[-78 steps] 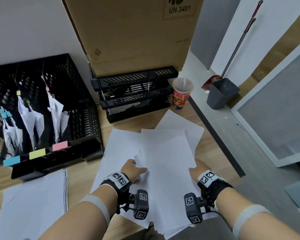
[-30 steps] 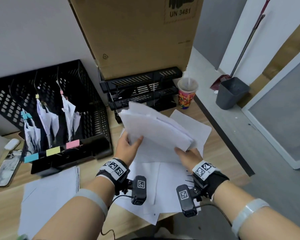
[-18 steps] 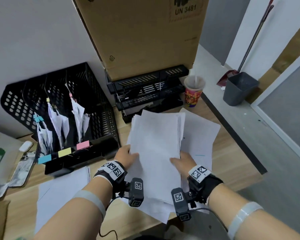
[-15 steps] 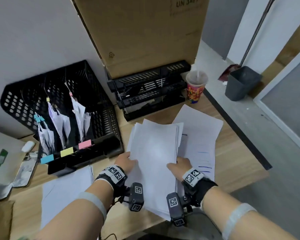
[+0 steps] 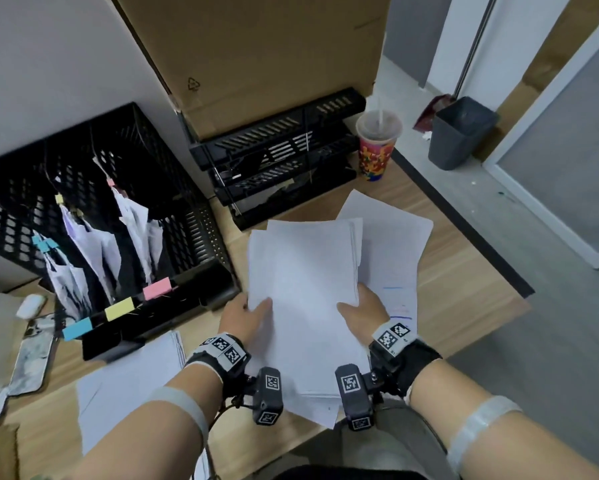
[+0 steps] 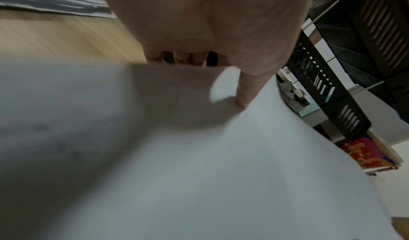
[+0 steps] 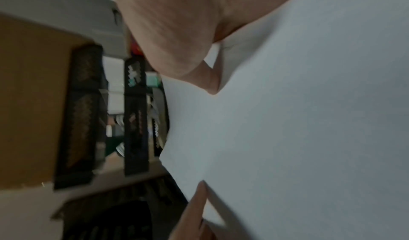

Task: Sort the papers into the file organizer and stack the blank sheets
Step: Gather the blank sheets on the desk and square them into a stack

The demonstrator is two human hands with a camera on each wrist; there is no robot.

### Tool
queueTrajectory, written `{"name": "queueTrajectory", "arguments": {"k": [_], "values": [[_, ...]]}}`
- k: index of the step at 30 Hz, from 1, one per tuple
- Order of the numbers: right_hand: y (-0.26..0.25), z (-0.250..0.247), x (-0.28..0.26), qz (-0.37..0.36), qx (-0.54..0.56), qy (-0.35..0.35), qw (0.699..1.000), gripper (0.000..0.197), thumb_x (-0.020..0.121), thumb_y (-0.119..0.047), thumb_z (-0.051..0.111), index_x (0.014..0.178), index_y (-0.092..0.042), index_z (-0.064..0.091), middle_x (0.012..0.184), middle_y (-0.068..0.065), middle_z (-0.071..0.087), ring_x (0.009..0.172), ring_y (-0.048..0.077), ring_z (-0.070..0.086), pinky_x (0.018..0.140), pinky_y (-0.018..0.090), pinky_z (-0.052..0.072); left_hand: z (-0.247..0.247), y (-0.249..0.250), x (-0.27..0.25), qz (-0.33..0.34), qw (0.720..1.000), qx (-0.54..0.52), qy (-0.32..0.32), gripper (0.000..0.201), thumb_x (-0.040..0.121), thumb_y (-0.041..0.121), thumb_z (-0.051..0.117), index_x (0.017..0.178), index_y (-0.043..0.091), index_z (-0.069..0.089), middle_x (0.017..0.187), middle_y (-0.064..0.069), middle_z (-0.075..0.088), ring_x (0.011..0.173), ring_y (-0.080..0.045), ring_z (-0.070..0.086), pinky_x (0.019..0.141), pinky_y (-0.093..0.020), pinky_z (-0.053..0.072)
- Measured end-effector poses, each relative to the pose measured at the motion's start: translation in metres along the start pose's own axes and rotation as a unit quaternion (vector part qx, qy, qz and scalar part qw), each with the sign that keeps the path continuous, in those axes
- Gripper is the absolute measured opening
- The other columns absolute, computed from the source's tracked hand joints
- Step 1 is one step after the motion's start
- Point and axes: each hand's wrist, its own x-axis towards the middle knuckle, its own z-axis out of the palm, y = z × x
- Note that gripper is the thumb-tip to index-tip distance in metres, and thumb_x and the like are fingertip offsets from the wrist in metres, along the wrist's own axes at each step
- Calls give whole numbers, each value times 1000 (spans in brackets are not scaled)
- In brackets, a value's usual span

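Observation:
A thick stack of white sheets point(image 5: 305, 289) lies lengthwise in front of me, held by both hands. My left hand point(image 5: 246, 315) grips its left edge, thumb on top and fingers underneath; the left wrist view shows that thumb pressed on the stack of sheets point(image 6: 221, 156). My right hand point(image 5: 362, 311) grips the right edge the same way, thumb on the paper point(image 7: 309, 121). Under the stack lie loose sheets point(image 5: 398, 251), one with blue and red lines. The black mesh file organizer point(image 5: 187, 244) stands at the left with papers in its slots and blue, yellow and pink labels.
A pile of white sheets point(image 5: 128, 379) lies on the wooden desk point(image 5: 464, 292) at the front left. Black stacked letter trays point(image 5: 284, 157) and a large cardboard box point(image 5: 256, 53) stand behind. A colourful cup point(image 5: 377, 147) is by the desk's right edge; a grey bin point(image 5: 460, 133) on the floor.
Both hands gathered the spread sheets, lifted them as a bundle, then lowered and squared it lengthwise above the desk. In the last half second the stack barely moved.

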Motion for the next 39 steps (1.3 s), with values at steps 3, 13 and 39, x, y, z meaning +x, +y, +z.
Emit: {"name": "queueTrajectory", "arguments": {"k": [3, 13, 39], "values": [[2, -36, -6, 25, 6, 46, 999, 6, 93, -13, 51, 91, -14, 57, 80, -5, 59, 74, 15, 56, 62, 22, 41, 14, 13, 3, 13, 999, -29, -8, 21, 88, 36, 67, 96, 17, 65, 96, -3, 66, 88, -23, 60, 81, -31, 46], [68, -76, 7, 164, -85, 164, 969, 25, 70, -27, 48, 93, -27, 57, 95, 7, 64, 82, 31, 65, 76, 37, 60, 61, 39, 2, 57, 987, 103, -109, 32, 86, 14, 64, 118, 14, 63, 109, -7, 66, 102, -25, 64, 93, -32, 48], [59, -104, 46, 87, 15, 72, 994, 35, 83, 0, 41, 111, -11, 58, 93, 5, 65, 74, 18, 60, 57, 21, 46, 75, 51, 9, 79, 975, 108, -176, 31, 74, 29, 65, 104, 34, 62, 104, -10, 68, 85, -24, 66, 86, -37, 56]]}}
